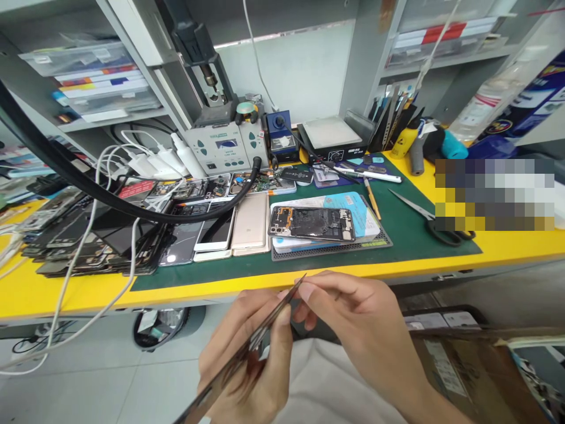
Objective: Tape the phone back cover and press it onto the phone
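The far end of the yellow worktop [26,294] had a messy pile of dark phone parts [97,235] on it, with white cables [133,250] looping down past the front edge. Below that a bin [192,324] stood on the tiled floor [132,383], stuffed with bits and pieces. Next came a cracked dark phone [183,232], a white-framed phone [216,227] and a gold phone [250,219], all in a row, with a control unit [216,153] behind and a thick black hose [176,218] curving across. Down in front of the edge, the left hand [232,328] had its grip pinching a pair of tweezers [241,351], points slanting up to the right. Behind them an opened phone [304,224], guts showing, lay on a blue-and-white box [366,221]. The right hand [357,315] was up at the tweezer points, thumb and forefinger close together, but I honestly couldn't tell if its grip was pinching anything. Further over, black-handled scissors [421,211] lay near the right edge of the green mat [397,247].
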Available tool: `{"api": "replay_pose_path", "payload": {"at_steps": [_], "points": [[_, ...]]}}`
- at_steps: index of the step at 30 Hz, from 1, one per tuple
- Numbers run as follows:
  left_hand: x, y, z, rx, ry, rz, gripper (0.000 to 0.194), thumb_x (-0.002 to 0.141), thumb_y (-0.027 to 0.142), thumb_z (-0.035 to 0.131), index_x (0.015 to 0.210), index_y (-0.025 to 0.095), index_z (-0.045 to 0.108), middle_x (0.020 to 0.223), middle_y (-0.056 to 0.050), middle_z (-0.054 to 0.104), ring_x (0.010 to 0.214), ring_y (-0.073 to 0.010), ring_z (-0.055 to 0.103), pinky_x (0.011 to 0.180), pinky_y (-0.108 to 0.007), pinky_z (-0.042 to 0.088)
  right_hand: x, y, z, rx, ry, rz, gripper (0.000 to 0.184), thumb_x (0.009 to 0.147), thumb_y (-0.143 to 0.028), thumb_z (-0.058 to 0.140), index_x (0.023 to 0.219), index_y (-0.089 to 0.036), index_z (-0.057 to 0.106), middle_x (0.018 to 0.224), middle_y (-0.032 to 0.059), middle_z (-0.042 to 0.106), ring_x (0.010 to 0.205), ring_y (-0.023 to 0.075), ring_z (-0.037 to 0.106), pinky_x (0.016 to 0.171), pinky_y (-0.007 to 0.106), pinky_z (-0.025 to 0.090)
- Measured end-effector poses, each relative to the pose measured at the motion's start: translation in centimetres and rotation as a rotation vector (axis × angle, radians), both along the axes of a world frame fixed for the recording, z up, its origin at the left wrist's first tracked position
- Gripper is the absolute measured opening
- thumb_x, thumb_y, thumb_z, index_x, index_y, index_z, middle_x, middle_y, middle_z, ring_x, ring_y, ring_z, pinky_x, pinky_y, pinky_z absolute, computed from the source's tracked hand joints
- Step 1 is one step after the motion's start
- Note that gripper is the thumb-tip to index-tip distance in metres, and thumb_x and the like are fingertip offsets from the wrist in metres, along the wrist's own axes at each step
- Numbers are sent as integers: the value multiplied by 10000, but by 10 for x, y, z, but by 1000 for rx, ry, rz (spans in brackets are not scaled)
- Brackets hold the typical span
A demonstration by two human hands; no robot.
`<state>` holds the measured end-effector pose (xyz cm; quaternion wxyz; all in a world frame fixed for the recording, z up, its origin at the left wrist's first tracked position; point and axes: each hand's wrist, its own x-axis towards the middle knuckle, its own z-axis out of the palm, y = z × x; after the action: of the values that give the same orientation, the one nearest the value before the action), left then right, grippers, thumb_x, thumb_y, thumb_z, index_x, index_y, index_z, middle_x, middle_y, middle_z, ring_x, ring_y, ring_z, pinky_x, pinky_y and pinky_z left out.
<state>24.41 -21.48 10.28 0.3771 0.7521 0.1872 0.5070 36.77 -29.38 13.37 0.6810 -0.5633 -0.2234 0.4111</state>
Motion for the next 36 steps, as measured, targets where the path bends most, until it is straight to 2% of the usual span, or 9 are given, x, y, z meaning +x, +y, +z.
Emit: {"api": "replay_pose_path", "payload": {"at_steps": [8,14,18,23,27,32,36], "points": [[4,1,7,42,-14,17,307,883,29,664,1098,221,769,913,-31,760,835,-202,721,807,-327,580,4,0,8,-62,2,74,258,902,-379,745,766,-162,775,697,48,725,646,145,663,598,229,569],[1,0,2,44,-27,21,361,866,0,676,1119,245,754,998,-16,758,892,-183,712,867,-305,564,7,-1,3,-66,38,106,233,912,-368,745,818,-162,801,706,49,745,635,136,649,626,244,550],[1,0,1,23,-13,11,326,872,-15,661,1088,216,741,978,-17,751,876,-164,703,854,-279,567,8,-1,-1,-46,51,122,212,912,-355,747,835,-166,808,694,41,741,624,131,650,632,242,544],[7,-1,8,100,-31,122,295,852,-51,632,1018,174,724,871,-13,770,736,-145,716,721,-224,604,5,0,-3,-12,58,123,271,898,-396,761,756,-166,772,691,49,728,636,140,652,622,243,543],[7,-3,7,125,-9,183,331,828,-66,642,1051,164,729,940,-25,790,806,-176,753,807,-272,634,3,0,-4,-1,70,116,265,903,-405,759,785,-168,773,692,49,725,638,141,651,623,246,539],[4,-5,3,123,12,213,243,831,-38,672,922,180,729,884,11,776,759,-133,732,790,-224,611,2,3,-7,-21,99,75,222,872,-375,781,781,-173,766,659,34,704,614,145,651,602,254,536],[2,-6,3,107,18,256,206,826,-5,708,876,194,732,858,24,776,714,-122,711,787,-237,604,1,3,-10,-1,100,71,246,874,-396,782,769,-175,753,657,33,700,608,144,644,590,254,530]]}}
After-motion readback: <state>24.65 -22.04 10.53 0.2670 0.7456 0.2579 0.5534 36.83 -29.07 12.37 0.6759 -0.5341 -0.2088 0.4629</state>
